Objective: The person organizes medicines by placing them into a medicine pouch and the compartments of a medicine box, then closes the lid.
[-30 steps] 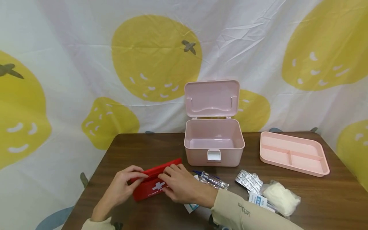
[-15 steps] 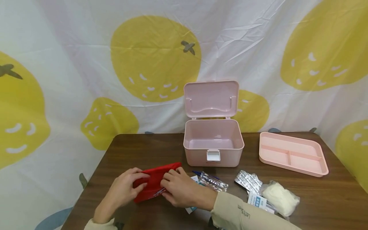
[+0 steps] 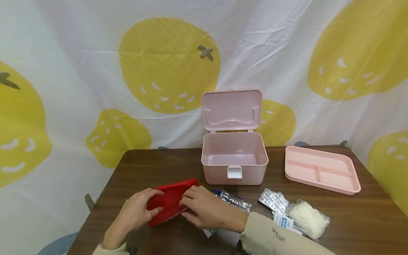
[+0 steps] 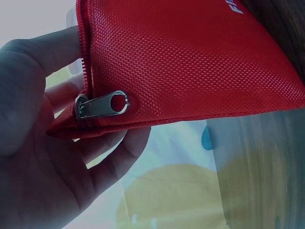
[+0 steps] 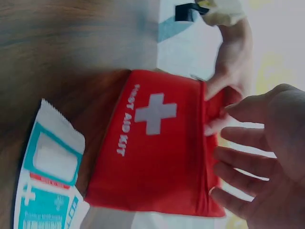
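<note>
Taking the pale pink plastic box as my landmark, with sides as the person faces it, the red woven-fabric zip pouch lies in front of it and toward its left, between both hands. A white cross and the words FIRST AID KIT mark its face.

The left hand grasps the pouch's outer end, some fingers behind it and one at the zipped edge. That seems meant to steady the corner, where the silver metal zip pull sits, and keep the mouth parted. The right hand has its fingers at the mouth on the side nearer the box; I can't tell whether they pinch the fabric or merely touch it. Working from both ends probably stops the soft cloth from collapsing.

The box stands with its lid raised, which leaves its inside within reach. Right of it, the shallow pink plastic divided tray rests on the dark brown wooden table, perhaps put there so as not to block the box.

Shiny silver foil strips lie just in front of the box. Silver blister packs and a cream-coloured bundle in clear wrap lie to its front right, likely spread out so each stays easy to pick up.
</note>
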The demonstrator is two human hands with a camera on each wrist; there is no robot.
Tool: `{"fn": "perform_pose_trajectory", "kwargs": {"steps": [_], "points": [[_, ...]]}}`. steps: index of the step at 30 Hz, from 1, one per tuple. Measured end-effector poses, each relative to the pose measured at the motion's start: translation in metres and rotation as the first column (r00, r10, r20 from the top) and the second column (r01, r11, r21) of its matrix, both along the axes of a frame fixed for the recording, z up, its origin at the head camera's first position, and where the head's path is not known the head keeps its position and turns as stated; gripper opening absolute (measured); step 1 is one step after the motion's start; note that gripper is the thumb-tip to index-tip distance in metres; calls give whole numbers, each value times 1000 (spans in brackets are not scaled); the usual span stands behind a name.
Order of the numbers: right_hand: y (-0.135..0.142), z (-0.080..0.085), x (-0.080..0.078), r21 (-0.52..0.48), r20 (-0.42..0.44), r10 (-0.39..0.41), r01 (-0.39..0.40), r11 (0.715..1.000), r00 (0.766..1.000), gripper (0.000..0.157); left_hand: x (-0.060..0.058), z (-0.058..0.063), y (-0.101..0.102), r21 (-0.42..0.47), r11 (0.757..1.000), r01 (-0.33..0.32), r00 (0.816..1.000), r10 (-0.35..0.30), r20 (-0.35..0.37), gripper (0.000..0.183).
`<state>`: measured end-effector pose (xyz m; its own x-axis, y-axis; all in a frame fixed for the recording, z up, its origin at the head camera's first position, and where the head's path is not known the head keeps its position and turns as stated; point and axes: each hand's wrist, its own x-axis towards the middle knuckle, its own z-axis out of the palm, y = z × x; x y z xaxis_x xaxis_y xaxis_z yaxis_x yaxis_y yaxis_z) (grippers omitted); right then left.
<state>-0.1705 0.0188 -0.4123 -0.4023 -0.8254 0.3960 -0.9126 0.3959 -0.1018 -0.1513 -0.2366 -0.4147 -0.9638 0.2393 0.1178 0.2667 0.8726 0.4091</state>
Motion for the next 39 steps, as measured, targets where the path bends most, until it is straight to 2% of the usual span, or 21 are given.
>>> {"fn": "perform_pose_trajectory", "kwargs": {"steps": [5,14,17,24,26,31,34,39], "points": [[20,7,-6,-90,147,-16,29,996,989,20,-1,-2,-2,22,1000,7,1000,-7,5,36],[61,2,-21,-138,342,-93,147,979,935,17,-2,-3,-2,53,998,23,999,-24,32,38],[72,-2,-26,-160,404,-103,181,970,909,14,-1,-3,-2,51,998,32,999,-33,23,38],[93,-10,-33,-173,558,-106,241,955,823,8,-1,-3,-3,62,997,35,999,-37,20,38],[98,-13,-35,-165,569,-116,251,954,814,8,0,-3,-4,64,997,33,999,-34,23,38],[108,-21,-41,-122,558,-188,304,945,809,10,0,-3,-6,68,997,25,999,-27,39,38],[114,-27,-44,-76,567,-246,348,934,786,9,0,-2,-7,78,997,21,998,-25,55,38],[120,-35,-48,-45,593,-264,359,932,760,6,-1,-1,-9,84,996,22,997,-29,77,39]]}}
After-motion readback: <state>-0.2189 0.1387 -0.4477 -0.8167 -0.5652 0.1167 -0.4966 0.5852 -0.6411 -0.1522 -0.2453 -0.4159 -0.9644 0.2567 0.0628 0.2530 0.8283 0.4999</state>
